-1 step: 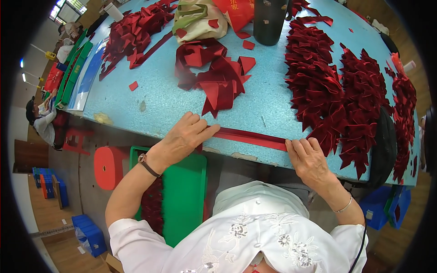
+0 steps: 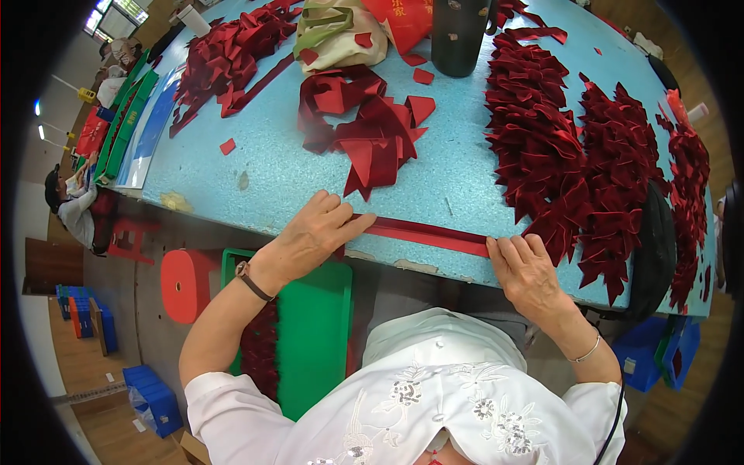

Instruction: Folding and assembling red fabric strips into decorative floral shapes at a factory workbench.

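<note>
A red ribbon [image 2: 432,235] stretches nearly straight between my two hands along the near edge of the blue table. My left hand [image 2: 322,232] pinches its left end. At the other end, the fingers of my right hand [image 2: 525,267] are closed on the ribbon, hiding its tip. Just beyond my left hand lies a loose heap of dark red velvet ribbon strips [image 2: 372,143]. To the right of the heap, a long row of dark red ribbon bows [image 2: 535,132] is stacked, with another row of bows [image 2: 616,178] beside it.
A dark tumbler [image 2: 456,39] and a cream cloth bag [image 2: 341,39] stand at the back. More ribbon [image 2: 232,58] lies far left. Below the table are a green bin [image 2: 318,333] and a red stool [image 2: 184,287]. A black bag [image 2: 655,256] hangs by the right edge. Another person [image 2: 76,205] sits far left.
</note>
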Demonstrator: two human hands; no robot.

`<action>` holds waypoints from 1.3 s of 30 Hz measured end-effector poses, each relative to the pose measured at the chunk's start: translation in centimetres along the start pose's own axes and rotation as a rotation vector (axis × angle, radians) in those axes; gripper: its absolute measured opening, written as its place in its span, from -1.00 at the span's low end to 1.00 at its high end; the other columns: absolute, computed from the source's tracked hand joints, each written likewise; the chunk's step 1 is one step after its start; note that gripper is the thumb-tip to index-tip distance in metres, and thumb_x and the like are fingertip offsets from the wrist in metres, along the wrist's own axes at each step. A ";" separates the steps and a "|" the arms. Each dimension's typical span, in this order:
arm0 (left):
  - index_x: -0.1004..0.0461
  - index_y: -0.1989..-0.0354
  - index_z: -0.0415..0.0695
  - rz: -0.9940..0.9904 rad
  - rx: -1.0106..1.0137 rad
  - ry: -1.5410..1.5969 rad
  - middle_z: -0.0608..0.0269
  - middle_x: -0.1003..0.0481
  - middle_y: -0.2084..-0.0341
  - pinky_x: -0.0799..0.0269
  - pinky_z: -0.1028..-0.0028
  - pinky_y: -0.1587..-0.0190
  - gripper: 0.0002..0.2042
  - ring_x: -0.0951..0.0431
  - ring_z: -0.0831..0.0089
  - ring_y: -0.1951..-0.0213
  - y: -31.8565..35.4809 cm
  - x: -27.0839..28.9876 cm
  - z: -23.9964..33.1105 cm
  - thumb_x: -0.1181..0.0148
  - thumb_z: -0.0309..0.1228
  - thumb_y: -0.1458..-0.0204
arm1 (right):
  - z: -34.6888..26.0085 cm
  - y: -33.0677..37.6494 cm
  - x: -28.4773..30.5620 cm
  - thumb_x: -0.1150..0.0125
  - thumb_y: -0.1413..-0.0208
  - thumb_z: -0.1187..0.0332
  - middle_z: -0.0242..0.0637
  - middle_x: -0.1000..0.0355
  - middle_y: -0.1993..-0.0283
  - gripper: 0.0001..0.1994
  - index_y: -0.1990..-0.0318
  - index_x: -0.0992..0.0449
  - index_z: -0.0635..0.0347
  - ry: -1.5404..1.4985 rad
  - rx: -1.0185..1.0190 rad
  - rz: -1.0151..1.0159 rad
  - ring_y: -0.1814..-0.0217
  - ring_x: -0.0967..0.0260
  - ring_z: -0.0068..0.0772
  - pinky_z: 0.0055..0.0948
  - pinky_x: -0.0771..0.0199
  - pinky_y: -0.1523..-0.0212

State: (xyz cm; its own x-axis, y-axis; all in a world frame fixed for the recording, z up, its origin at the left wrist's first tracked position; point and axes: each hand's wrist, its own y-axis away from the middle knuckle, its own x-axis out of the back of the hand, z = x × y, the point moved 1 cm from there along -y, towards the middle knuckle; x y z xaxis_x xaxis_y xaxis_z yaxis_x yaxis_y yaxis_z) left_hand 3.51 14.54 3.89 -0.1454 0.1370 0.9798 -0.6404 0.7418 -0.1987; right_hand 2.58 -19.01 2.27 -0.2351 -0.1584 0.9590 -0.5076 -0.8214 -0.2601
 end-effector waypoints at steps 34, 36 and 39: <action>-0.51 0.15 -0.15 0.023 -0.010 -0.010 0.29 -0.24 0.51 -0.28 0.45 0.24 -0.67 -0.31 0.41 0.38 0.1 -0.3 0.1 -0.12 -0.51 0.18 | -0.3 -16.1 -3.3 -0.01 -0.19 0.35 -0.20 -0.48 0.48 -0.72 0.37 -0.53 0.42 -1.434 -0.401 -0.540 0.45 -0.48 -0.46 -0.52 -0.55 0.43; -0.50 0.15 -0.16 0.006 0.003 -0.004 0.28 -0.25 0.51 -0.29 0.44 0.23 -0.67 -0.32 0.39 0.38 0.0 -0.1 0.2 -0.13 -0.53 0.20 | -0.2 -15.1 -2.9 -0.01 -0.19 0.35 -0.21 -0.48 0.48 -0.72 0.39 -0.52 0.43 -1.367 -0.423 -0.549 0.46 -0.48 -0.46 -0.52 -0.55 0.43; -0.50 0.15 -0.16 0.002 0.000 0.004 0.27 -0.26 0.50 -0.30 0.43 0.22 -0.66 -0.33 0.38 0.37 -0.2 0.0 0.2 -0.13 -0.54 0.21 | 0.1 -13.4 -2.2 -0.02 -0.17 0.37 -0.19 -0.47 0.53 -0.73 0.40 -0.52 0.43 -1.282 -0.442 -0.508 0.51 -0.48 -0.41 -0.48 -0.53 0.45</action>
State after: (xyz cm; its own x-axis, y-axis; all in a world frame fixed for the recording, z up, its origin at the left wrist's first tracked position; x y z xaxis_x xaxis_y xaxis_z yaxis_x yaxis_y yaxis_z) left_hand 3.44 14.27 3.95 -0.1435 0.1412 0.9795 -0.6401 0.7416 -0.2007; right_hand 9.99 -7.69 3.66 0.8144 -0.4744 0.3341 -0.5743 -0.7415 0.3469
